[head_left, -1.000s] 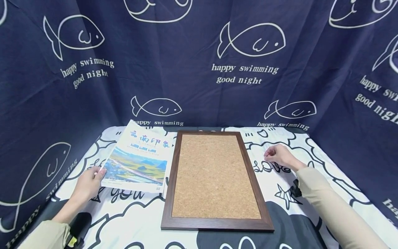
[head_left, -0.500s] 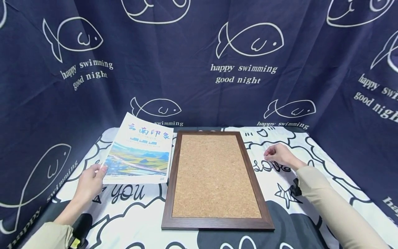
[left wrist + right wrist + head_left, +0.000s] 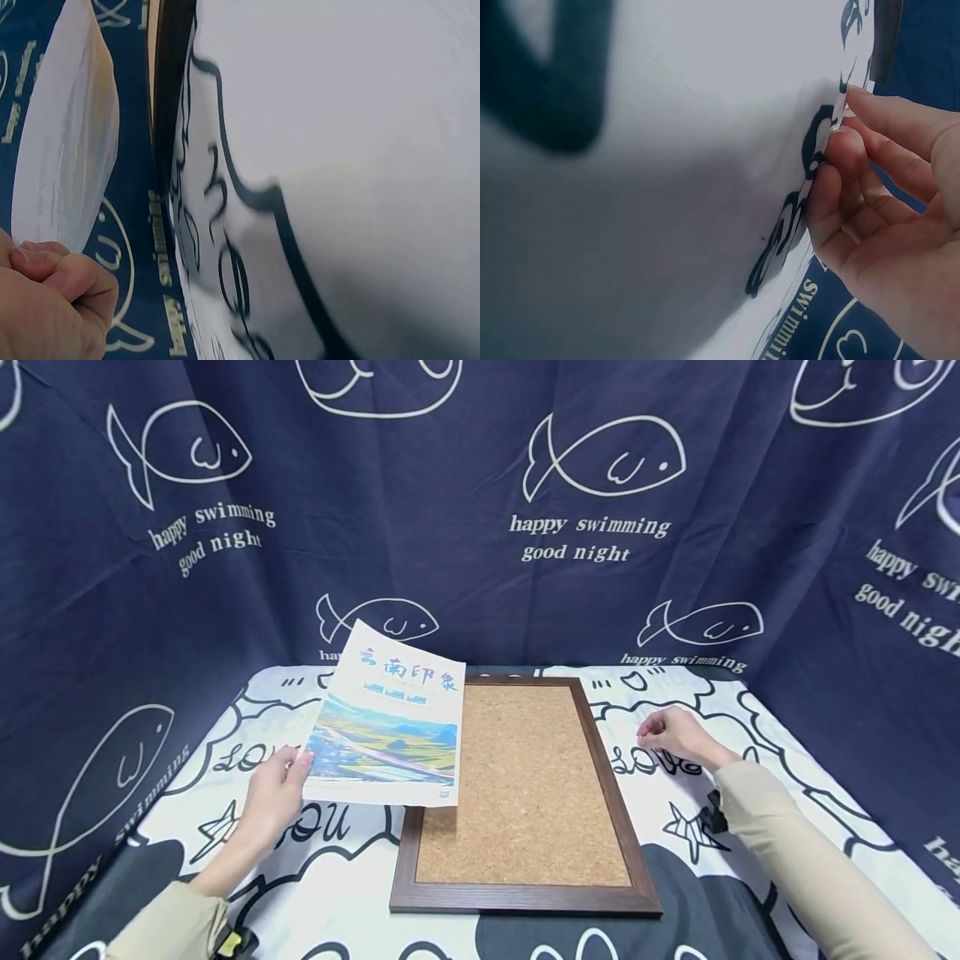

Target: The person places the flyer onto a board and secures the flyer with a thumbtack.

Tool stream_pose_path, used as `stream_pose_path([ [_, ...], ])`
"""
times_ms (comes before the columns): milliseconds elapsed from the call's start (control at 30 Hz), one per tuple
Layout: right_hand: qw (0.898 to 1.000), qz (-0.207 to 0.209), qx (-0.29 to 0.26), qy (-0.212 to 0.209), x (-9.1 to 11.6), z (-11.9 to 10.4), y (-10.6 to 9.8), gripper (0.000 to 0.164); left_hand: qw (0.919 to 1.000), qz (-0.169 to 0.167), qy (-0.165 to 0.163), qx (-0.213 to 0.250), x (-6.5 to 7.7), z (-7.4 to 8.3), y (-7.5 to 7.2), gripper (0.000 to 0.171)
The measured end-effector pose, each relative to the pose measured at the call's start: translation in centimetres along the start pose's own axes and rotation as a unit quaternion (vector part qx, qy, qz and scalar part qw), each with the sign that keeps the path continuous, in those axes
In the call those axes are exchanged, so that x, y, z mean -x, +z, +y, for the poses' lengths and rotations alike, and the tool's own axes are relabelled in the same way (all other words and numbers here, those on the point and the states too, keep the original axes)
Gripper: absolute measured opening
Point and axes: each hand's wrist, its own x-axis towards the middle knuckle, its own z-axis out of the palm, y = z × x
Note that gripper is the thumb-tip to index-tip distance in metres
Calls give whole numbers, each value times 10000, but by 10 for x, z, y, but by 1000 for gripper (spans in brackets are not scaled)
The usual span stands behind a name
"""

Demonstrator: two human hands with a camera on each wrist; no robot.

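Note:
My left hand (image 3: 273,789) pinches the lower left edge of a paper poster (image 3: 390,727) between thumb and fingers. Coloured Chinese characters run across its top, above a landscape of fields and hills. Raised off the table, the sheet overlaps the left side of a cork board (image 3: 525,785) in a brown wooden frame and hides its upper left corner. In the left wrist view the poster (image 3: 67,135) bows slightly. To the right of the board, my right hand (image 3: 672,732) is low at the cloth, thumb and fingertips pinching something small and pale, too tiny to make out.
A white cloth with black drawings and lettering covers the table (image 3: 322,877). Behind and at both sides hangs a dark blue curtain (image 3: 480,468) printed with white fish. The board lies flat near the middle of the table.
My left hand has lifted the poster and carried it right, from beside the board to over its left part. The right hand has stayed in place.

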Motion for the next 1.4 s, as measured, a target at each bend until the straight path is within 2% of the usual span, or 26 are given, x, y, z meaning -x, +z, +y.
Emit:
stream_pose_path([
  [300, 10000, -16, 5, -70, -1, 1, 0, 9, 9993, -160, 237, 233, 0, 21, 31, 31],
  [533, 10000, -6, 42, 15, -1, 3, -2, 10, 9980, -53, 526, 350, 0, 36, 58, 31],
  [733, 9999, -35, 19, 105, 0, 4, -2, 10, 9962, -208, 705, 465, 4, 44, 78, 30],
  [933, 10000, -62, -38, -24, -1, 2, 0, 9, 9959, -301, 666, 533, 10, 48, 92, 28],
  [1167, 10000, -38, 5, 17, 0, 1, 1, 8, 9939, -541, 702, 663, 16, 55, 102, 27],
  [1400, 9999, -52, -90, 78, -1, 0, 0, 9, 9931, -595, 714, 711, 19, 61, 111, 24],
])
